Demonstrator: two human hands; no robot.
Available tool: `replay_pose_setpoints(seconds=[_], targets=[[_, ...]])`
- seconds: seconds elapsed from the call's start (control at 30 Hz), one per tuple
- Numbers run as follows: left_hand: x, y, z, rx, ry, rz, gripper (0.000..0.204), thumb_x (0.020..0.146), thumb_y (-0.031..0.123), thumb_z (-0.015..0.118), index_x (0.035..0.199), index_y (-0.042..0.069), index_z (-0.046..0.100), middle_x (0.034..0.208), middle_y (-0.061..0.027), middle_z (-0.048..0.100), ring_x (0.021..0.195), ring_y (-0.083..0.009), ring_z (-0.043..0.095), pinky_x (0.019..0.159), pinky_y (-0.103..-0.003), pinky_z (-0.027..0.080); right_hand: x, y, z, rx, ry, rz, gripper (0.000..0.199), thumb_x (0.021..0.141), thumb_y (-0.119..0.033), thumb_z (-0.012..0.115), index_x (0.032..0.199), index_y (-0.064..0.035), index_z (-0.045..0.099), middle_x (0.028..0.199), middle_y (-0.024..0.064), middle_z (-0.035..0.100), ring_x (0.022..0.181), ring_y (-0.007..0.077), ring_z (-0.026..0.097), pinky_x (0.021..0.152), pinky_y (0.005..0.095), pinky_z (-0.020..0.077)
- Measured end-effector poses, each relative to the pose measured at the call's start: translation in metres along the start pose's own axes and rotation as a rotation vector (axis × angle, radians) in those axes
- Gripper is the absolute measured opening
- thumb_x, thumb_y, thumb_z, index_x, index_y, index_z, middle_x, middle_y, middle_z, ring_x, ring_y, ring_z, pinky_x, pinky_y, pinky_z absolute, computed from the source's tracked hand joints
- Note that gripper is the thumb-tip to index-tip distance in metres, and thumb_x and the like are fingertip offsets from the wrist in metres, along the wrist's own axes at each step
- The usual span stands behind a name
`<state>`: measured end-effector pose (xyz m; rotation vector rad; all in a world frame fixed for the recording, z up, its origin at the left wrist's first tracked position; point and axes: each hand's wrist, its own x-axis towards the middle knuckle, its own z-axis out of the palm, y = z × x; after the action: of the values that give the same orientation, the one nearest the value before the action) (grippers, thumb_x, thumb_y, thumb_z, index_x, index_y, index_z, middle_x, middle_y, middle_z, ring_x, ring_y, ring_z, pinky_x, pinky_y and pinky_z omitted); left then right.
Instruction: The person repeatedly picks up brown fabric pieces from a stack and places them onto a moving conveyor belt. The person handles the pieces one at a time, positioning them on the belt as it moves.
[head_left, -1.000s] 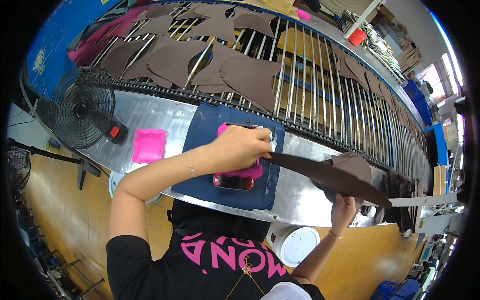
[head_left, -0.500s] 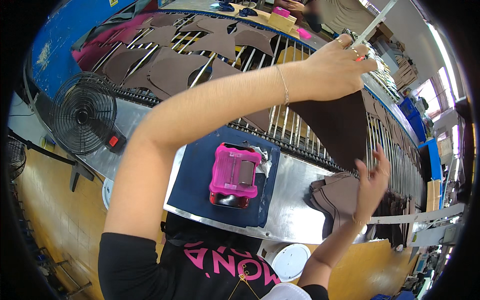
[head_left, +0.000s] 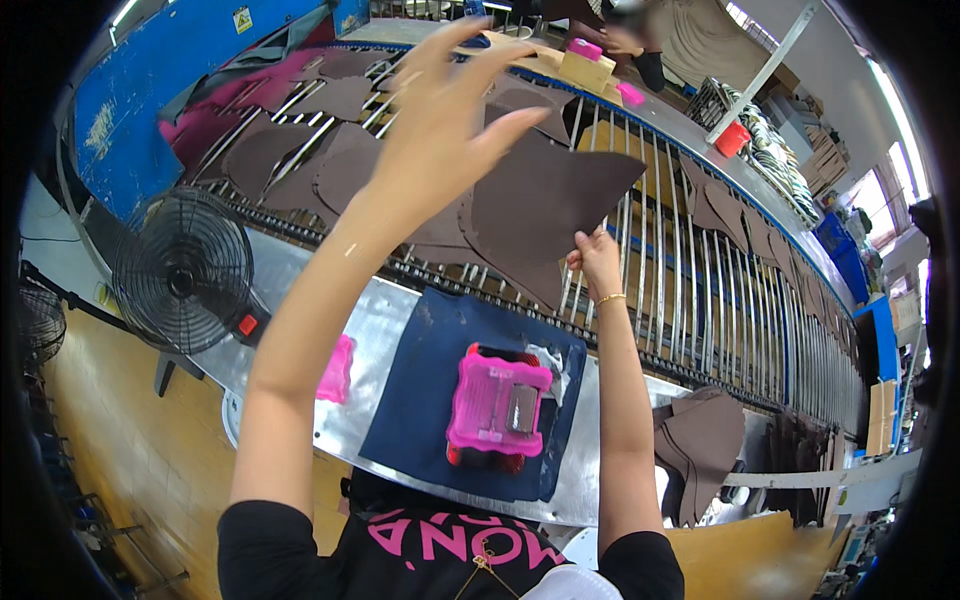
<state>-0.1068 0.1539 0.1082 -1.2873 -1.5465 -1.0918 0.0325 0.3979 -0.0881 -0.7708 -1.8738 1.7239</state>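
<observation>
1. Panels already lie over the left part of the rack, so a fair bit looks done; bare rods show right of them.
2. Pile of brown pieces sits on the table, maybe what's left, hard to say.
3. Held panel is over the rack; can't tell if it's fully down.
4. Left hand: blurry, fingers spread, holding nothing.
5. Right hand: pinching the panel's edge.
</observation>
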Motion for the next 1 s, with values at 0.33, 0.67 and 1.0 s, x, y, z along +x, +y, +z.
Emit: replay_pose_setpoints(seconds=[0.33, 0.67, 1.0], targets=[[-0.182, -0.024, -0.106, -0.026, -0.34, -0.737, 0.051, 0.079, 0.014, 0.071, 0.126, 0.007, 0.051, 0.127, -0.0163, 0.043, 0.119, -0.0323, 0.043, 0.102, -0.04, 0.034, 0.062, 0.05, 0.044, 0.068, 0.044, 0.332, 0.021, 0.093, -0.005, 0.052, 0.112, 0.0028, 0.048, 0.085, 0.006, 0.054, 0.059, 0.0136, 0.058, 0.046, 0.0239, 0.0495], [-0.23, -0.011, -0.126, 0.0, -0.433, -0.974, 0.054, 0.081, 0.02, 0.07, 0.129, 0.009, 0.049, 0.125, -0.0114, 0.045, 0.113, -0.0253, 0.049, 0.093, -0.037, 0.04, 0.09, 0.073, 0.052, 0.005, 0.019, 0.378, 0.008, 0.092, -0.007, 0.056, 0.09, 0.001, 0.054, 0.072, 0.0075, 0.057, 0.054, 0.0134, 0.059, 0.043, 0.0244, 0.0491], [-0.224, 0.002, -0.123, -0.042, -0.424, -1.005, 0.055, 0.081, 0.018, 0.069, 0.131, 0.009, 0.047, 0.12, -0.0107, 0.048, 0.107, -0.0239, 0.051, 0.089, -0.036, 0.041, 0.072, 0.054, 0.04, -0.472, 0.014, 0.322, 0.027, 0.085, -0.022, 0.067, 0.072, 0.0015, 0.064, 0.057, 0.0081, 0.062, 0.043, 0.0114, 0.057, 0.041, 0.0245, 0.0474]])
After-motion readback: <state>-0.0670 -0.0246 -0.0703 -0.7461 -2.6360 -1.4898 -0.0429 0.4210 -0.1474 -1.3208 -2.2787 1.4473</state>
